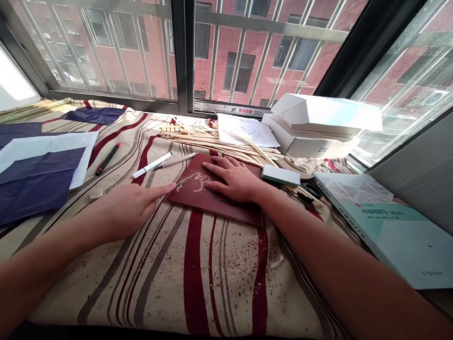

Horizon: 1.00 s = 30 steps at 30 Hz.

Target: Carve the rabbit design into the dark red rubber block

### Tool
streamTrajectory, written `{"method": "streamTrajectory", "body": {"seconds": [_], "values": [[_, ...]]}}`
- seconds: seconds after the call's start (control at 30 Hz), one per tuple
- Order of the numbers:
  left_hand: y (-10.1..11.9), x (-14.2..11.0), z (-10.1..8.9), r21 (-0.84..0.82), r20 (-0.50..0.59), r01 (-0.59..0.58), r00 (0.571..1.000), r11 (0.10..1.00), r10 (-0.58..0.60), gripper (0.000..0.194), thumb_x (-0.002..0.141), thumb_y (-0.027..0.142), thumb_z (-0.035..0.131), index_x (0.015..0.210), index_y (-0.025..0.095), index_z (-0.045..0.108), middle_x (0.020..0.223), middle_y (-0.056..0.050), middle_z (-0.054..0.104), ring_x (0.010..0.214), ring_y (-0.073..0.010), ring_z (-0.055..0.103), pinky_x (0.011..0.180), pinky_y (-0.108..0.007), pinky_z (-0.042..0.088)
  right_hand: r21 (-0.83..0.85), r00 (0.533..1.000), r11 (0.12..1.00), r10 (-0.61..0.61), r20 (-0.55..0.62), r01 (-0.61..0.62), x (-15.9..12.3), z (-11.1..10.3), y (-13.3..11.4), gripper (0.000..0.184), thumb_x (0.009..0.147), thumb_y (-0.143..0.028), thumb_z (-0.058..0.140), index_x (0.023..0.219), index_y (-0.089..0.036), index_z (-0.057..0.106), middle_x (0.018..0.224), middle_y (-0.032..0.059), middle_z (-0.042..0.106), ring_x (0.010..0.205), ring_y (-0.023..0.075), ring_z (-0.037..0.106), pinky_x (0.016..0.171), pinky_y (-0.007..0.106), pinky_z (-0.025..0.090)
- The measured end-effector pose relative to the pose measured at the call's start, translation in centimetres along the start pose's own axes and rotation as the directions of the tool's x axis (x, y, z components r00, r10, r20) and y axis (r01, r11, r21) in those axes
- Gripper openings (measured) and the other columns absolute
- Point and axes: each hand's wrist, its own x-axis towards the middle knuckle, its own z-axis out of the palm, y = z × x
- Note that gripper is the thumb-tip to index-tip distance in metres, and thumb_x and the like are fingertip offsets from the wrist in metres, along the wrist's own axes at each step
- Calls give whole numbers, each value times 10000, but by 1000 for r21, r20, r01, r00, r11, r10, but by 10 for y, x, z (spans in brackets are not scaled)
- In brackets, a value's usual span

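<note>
A dark reddish-brown board (231, 209) lies on the striped cloth, with pale curving lines cut into its surface. My right hand (233, 178) rests flat on the board's upper part, fingers spread. From the left, my left hand (135, 206) reaches to the board's left edge; its index finger is stretched to the pale lines and the other fingers are curled. Anything inside those curled fingers is hidden. Left of the board lie a white pen (152, 165) and a slim grey pen-like tool (174, 162). Brown crumbs (237, 259) are scattered in front of the board.
Behind the board lie thin wooden sticks (228, 150), a drawn-on paper (248, 131) and a white box (313, 138). At right are a pale block (281, 175), scissors (310, 190) and a book (416, 231). Dark blue sheets (20, 187) and a black-red marker (108, 159) lie left.
</note>
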Motion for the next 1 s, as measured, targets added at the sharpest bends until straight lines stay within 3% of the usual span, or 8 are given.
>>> {"method": "streamTrajectory", "body": {"seconds": [0.17, 0.33, 0.43, 0.57, 0.7, 1.0], "values": [[12, -8, 4, 45, 10, 42, 999, 998, -42, 668, 972, 259, 305, 1614, 205, 479, 975, -145, 816, 849, -325, 764, 755, -387, 561, -9, 1000, 1000, 7, 6, -7, -1, -1, -1, 780, 1015, -738, 372, 1690, -349, 331, 1776, 79, 263, 1623, 432, 226, 1298, 634, 244], [40, -19, 5, 190, 102, 116, 985, 975, -137, 701, 989, 109, 285, 1688, 159, 299, 979, -154, 808, 836, -323, 780, 702, -395, 554, -7, 1000, 1000, 7, 6, -7, 0, -1, -2, 781, 1017, -734, 371, 1689, -338, 339, 1776, 86, 262, 1625, 440, 219, 1303, 633, 236], [59, -22, 2, 275, 126, 145, 975, 950, -185, 805, 905, -31, 296, 1696, 103, 222, 893, -149, 793, 782, -307, 779, 648, -377, 550, -4, 1000, 1000, 9, 3, -9, 0, -1, -2, 792, 1011, -747, 369, 1688, -338, 339, 1776, 87, 264, 1629, 439, 208, 1302, 637, 237], [79, -22, -7, 314, 121, 146, 974, 938, -192, 808, 881, -66, 312, 1678, 57, 257, 830, -144, 781, 759, -301, 779, 644, -376, 574, 1, 1000, 1000, 7, -1, -7, 0, -1, -1, 792, 1010, -747, 371, 1687, -337, 345, 1774, 87, 269, 1627, 439, 217, 1302, 635, 241], [93, -20, -16, 292, 146, 195, 958, 936, -246, 782, 890, -70, 298, 1666, 22, 269, 911, -185, 797, 818, -305, 788, 667, -374, 595, 1, 1000, 1000, 5, -1, -5, -1, -1, -2, 778, 1013, -731, 389, 1684, -341, 349, 1773, 87, 273, 1625, 439, 225, 1302, 641, 238], [117, -10, -12, 201, 69, 324, 937, 924, -343, 733, 883, -52, 354, 1616, -51, 351, 887, -215, 790, 829, -289, 795, 656, -313, 581, -1, 1000, 1000, 2, 1, -2, -1, -1, -2, 775, 1015, -730, 376, 1685, -341, 348, 1776, 77, 265, 1624, 441, 223, 1295, 657, 242]]}}
